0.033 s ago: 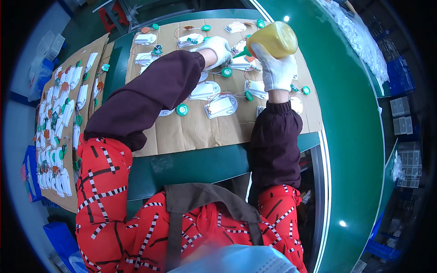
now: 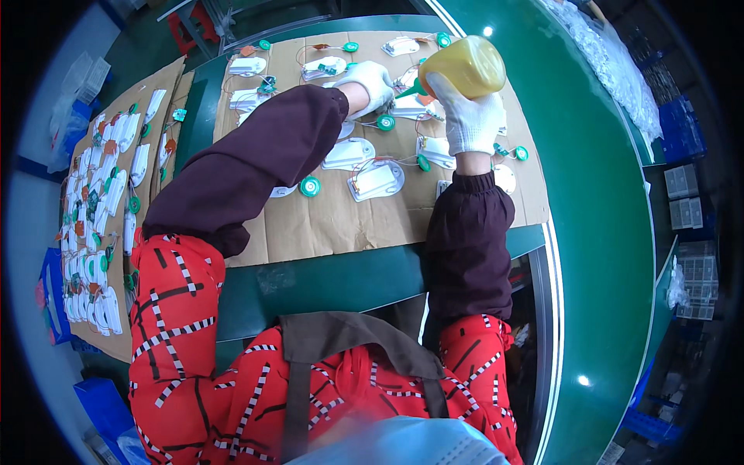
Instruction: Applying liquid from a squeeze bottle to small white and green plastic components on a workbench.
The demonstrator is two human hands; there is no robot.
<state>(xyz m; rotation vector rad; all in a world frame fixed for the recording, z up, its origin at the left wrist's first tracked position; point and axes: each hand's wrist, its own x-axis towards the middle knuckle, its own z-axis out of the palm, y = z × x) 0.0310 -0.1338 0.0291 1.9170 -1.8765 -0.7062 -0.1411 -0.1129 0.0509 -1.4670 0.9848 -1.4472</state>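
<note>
My right hand (image 2: 473, 120), in a white glove, is wrapped round a yellow squeeze bottle (image 2: 465, 68). The bottle is tilted, and its green nozzle (image 2: 411, 91) points down to the left. The nozzle tip is close to the fingers of my left hand (image 2: 370, 84), also gloved in white. Those fingers are curled downward over the parts, and what they grip is mostly hidden. Just below the nozzle lies a white plastic housing (image 2: 415, 108) with thin wires. A round green-rimmed part (image 2: 385, 122) rests beside it on the cardboard sheet (image 2: 310, 232).
Several similar wired white housings (image 2: 377, 180) lie across the cardboard. At the left, a second cardboard sheet (image 2: 116, 345) carries many more, tightly packed. The green tabletop (image 2: 597, 310) runs along the right, with clear plastic bags (image 2: 612, 70) beyond it. A blue bin (image 2: 105, 407) stands at lower left.
The yellow bottle and my right hand have shifted very slightly to the left. My left hand and the parts look unchanged.
</note>
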